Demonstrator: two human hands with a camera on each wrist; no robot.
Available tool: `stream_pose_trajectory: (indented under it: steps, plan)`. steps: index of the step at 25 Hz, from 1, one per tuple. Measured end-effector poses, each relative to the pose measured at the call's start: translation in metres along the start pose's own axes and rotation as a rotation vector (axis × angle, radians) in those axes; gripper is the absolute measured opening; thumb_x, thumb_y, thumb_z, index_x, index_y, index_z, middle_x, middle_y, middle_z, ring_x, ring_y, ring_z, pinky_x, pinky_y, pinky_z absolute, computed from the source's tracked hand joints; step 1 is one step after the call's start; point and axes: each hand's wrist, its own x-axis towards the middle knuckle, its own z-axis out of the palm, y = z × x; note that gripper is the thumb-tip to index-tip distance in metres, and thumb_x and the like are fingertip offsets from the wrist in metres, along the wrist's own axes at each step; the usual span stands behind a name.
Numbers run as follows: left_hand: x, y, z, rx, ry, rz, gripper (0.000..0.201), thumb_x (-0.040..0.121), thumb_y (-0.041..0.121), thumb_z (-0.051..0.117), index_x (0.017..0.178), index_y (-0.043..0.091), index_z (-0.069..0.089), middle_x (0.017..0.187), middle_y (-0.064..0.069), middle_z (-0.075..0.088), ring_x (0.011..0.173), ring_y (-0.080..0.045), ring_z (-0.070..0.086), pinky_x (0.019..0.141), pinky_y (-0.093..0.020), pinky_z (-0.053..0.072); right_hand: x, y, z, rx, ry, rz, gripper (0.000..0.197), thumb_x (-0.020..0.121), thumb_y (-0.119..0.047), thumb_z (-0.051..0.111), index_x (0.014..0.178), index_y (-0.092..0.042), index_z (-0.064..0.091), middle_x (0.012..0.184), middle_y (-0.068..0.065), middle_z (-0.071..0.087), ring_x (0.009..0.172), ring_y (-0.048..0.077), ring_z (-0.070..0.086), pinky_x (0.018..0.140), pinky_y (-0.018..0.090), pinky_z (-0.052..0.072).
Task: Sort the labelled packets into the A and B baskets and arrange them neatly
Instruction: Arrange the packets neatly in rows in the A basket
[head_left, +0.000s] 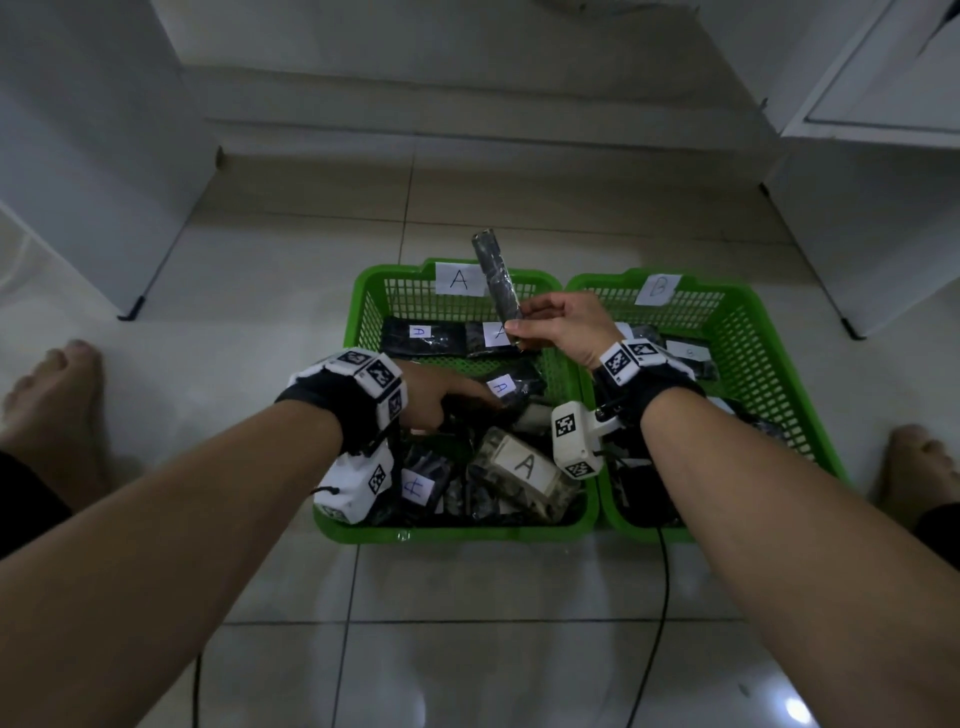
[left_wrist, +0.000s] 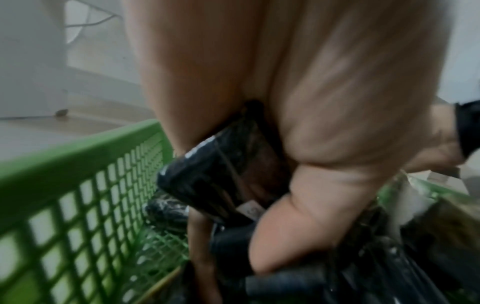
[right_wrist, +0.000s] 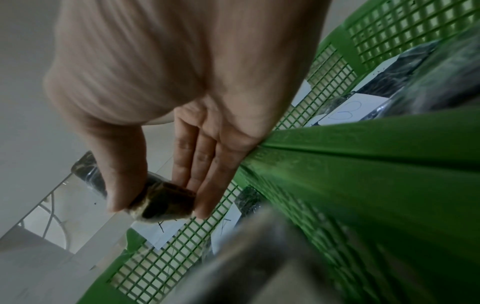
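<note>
Two green mesh baskets stand side by side on the floor: basket A (head_left: 452, 534) on the left and basket B (head_left: 748, 312) on the right, each with a paper letter on its far wall. My right hand (head_left: 519, 322) pinches the lower end of a long dark packet (head_left: 493, 275) and holds it upright over basket A's far right corner; the same packet (right_wrist: 166, 201) sits between thumb and fingers. My left hand (head_left: 457, 402) reaches into basket A and grips a black packet (left_wrist: 207, 174). Several A-labelled packets (head_left: 524, 467) lie in basket A.
Basket B holds a few dark packets (head_left: 691, 353) with white labels. Bare feet rest on the tiles at the left (head_left: 57, 384) and right (head_left: 914, 457). White cabinets stand at both sides. Black cables (head_left: 660, 597) trail over the floor in front of the baskets.
</note>
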Motion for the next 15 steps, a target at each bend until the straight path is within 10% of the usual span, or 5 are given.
stream_pose_trajectory:
  steps: [6, 15]
  plan:
    - [-0.001, -0.007, 0.003, 0.103, 0.023, -0.145, 0.071, 0.091, 0.004, 0.046, 0.149, 0.041, 0.029, 0.158, 0.001, 0.031, 0.135, -0.024, 0.043, 0.101, -0.032, 0.047, -0.006, -0.003, 0.003, -0.126, -0.014, -0.03, 0.037, 0.073, -0.007, 0.088, 0.107, -0.004, 0.072, 0.096, 0.009, 0.077, 0.078, 0.013, 0.076, 0.067, 0.018, 0.059]
    - [0.003, -0.015, -0.003, 0.018, 0.018, -0.055, 0.083, 0.074, -0.009, 0.056, 0.137, 0.045, 0.047, 0.145, 0.005, 0.047, 0.118, -0.02, 0.052, 0.085, -0.034, 0.055, 0.002, -0.008, 0.04, -0.584, -0.299, 0.195, 0.054, 0.1, -0.047, 0.054, 0.127, 0.0, 0.049, 0.1, 0.018, 0.074, 0.089, 0.035, 0.074, 0.073, 0.039, 0.058]
